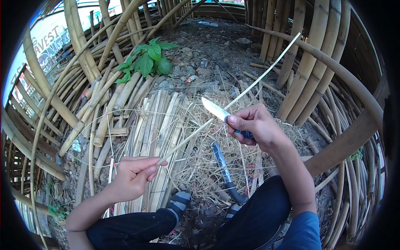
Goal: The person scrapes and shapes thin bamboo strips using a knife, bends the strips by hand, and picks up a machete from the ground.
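My left hand (134,176) pinches the near end of a long, thin bamboo strip (262,76), which slants up and away to the right. In my right hand (260,128) is a knife (215,109) with a blue handle, gripped in closed fingers. The knife's bright blade points up and left and crosses the strip near its middle. Below, a second tool (221,162) with a dark curved handle and a wrapped, shiny upper part lies on the shavings (204,146). Flat split bamboo slats (152,125) lie side by side beyond my left hand.
Bamboo poles (318,62) stand upright at the right, with a curved pole (333,66) arching in front. More poles (112,100) lie piled at the left beside a green leafy plant (152,58). Stony ground (200,54) stretches behind. My feet (178,204) are close below.
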The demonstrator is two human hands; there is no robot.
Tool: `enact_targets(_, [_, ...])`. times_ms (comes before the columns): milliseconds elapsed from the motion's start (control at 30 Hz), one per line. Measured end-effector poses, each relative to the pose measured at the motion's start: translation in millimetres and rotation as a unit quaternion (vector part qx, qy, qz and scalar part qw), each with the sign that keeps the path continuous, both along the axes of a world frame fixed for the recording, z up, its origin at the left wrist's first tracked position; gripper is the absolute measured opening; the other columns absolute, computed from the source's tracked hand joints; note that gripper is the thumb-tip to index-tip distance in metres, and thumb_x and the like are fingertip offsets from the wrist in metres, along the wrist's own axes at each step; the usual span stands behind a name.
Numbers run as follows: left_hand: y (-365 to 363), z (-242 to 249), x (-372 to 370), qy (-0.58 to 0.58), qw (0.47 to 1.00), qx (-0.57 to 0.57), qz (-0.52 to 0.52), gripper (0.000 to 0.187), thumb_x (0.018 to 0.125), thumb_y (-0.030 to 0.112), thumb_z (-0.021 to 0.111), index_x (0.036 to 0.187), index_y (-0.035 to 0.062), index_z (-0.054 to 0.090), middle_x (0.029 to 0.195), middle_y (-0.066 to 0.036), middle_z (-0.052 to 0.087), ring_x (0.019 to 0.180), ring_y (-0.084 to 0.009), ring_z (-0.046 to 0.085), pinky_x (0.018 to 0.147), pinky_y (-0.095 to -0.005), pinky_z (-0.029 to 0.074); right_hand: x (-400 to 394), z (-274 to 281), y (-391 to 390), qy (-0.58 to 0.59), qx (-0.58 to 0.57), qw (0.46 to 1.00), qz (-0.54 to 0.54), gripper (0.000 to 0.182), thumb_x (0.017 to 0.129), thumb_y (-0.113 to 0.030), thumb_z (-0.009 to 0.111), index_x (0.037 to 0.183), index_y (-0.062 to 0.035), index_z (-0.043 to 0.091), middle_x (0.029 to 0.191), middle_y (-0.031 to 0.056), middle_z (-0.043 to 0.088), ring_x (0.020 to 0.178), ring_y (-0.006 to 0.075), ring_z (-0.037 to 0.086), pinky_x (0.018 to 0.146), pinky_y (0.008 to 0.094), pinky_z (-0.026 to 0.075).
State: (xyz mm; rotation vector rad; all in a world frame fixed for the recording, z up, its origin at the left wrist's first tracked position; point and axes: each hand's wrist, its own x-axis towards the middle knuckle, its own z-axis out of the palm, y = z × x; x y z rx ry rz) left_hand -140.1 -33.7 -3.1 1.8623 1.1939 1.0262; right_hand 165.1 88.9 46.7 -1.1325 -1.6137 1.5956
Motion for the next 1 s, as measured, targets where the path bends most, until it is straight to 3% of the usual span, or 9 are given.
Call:
enact_targets(333, [-2.4, -1.1, -6.3, -0.019, 1.000, -0.021, -0.001, 0.028, 0.091, -0.008, 0.050, 0.113, -0.0038, 0.067, 0.077, -0.009, 0.068, 0.056, -0.0074, 0.051, 0.052, -0.0221, 0.045, 8.2, -1.1, 6.5, 0.000, 0.011, 1.000, -0.020, 0.028, 0.091, -0.025, 0.067, 0.079, 0.0004, 0.069, 0.055, 0.0020, 0.057, 0.040, 0.0065, 0.043, 0.037, 0.0217, 0.028])
enact_targets(667, [-11.4, -3.2, -21.5, 0.019, 0.999, -0.036, 0.017, 0.028, 0.092, -0.007, 0.050, 0.113, -0.0026, 0.067, 0.063, -0.003, 0.057, 0.054, -0.0064, 0.046, 0.052, -0.0223, 0.042, 33.8, -4.3, 24.8, 0.078, 0.010, 0.995, -0.062, 0.031, 0.095, -0.025, 0.062, 0.075, -0.0007, 0.064, 0.054, 0.0008, 0.053, 0.039, 0.0062, 0.041, 0.036, 0.0214, 0.027])
enact_targets(800, [-9.6, -6.5, -20.9, 0.073, 0.995, -0.063, 0.027, 0.027, 0.093, -0.005, 0.049, 0.112, -0.0014, 0.068, 0.062, -0.004, 0.055, 0.055, -0.0069, 0.046, 0.052, -0.0241, 0.041, 22.3, -9.8, 16.7, 0.080, 0.034, 0.992, -0.094, 0.031, 0.097, -0.026, 0.059, 0.082, 0.0001, 0.065, 0.059, 0.0012, 0.055, 0.043, 0.0059, 0.043, 0.039, 0.0210, 0.030])
enact_targets(833, [-8.8, -8.6, -19.8, 0.073, 0.995, -0.062, 0.024, 0.027, 0.093, -0.005, 0.049, 0.112, -0.0014, 0.068, 0.062, -0.004, 0.055, 0.055, -0.0069, 0.046, 0.052, -0.0241, 0.041, 19.7, -11.3, 16.9, 0.089, 0.041, 0.992, -0.082, 0.029, 0.099, -0.026, 0.056, 0.093, 0.0014, 0.064, 0.063, 0.0022, 0.057, 0.046, 0.0061, 0.044, 0.041, 0.0213, 0.031])
enact_targets(867, [-7.9, -11.5, -18.1, 0.061, 0.995, -0.077, 0.028, 0.027, 0.093, -0.005, 0.049, 0.112, -0.0014, 0.068, 0.062, -0.004, 0.056, 0.055, -0.0071, 0.047, 0.052, -0.0243, 0.042, 15.8, -11.9, 16.1, 0.089, 0.042, 0.992, -0.084, 0.029, 0.099, -0.026, 0.056, 0.093, 0.0014, 0.064, 0.063, 0.0022, 0.057, 0.046, 0.0061, 0.044, 0.041, 0.0213, 0.031])
enact_targets(933, [-6.5, -12.5, -16.1, 0.050, 0.994, -0.090, 0.031, 0.027, 0.093, -0.004, 0.049, 0.111, -0.0015, 0.069, 0.062, -0.004, 0.057, 0.056, -0.0073, 0.048, 0.053, -0.0245, 0.042, 9.4, -12.3, 14.8, 0.196, 0.058, 0.972, -0.111, 0.028, 0.101, -0.025, 0.051, 0.102, 0.0021, 0.059, 0.063, 0.0036, 0.055, 0.045, 0.0065, 0.042, 0.040, 0.0213, 0.031])
enact_targets(1000, [-5.0, -11.5, -14.1, 0.078, 0.990, -0.117, 0.001, 0.025, 0.095, 0.000, 0.050, 0.112, -0.0019, 0.068, 0.066, -0.006, 0.060, 0.058, -0.0086, 0.052, 0.054, -0.0250, 0.044, 11.2, -14.4, 16.7, 0.212, 0.067, 0.969, -0.102, 0.030, 0.101, -0.027, 0.052, 0.107, 0.0016, 0.058, 0.066, 0.0037, 0.057, 0.048, 0.0069, 0.045, 0.042, 0.0216, 0.033])
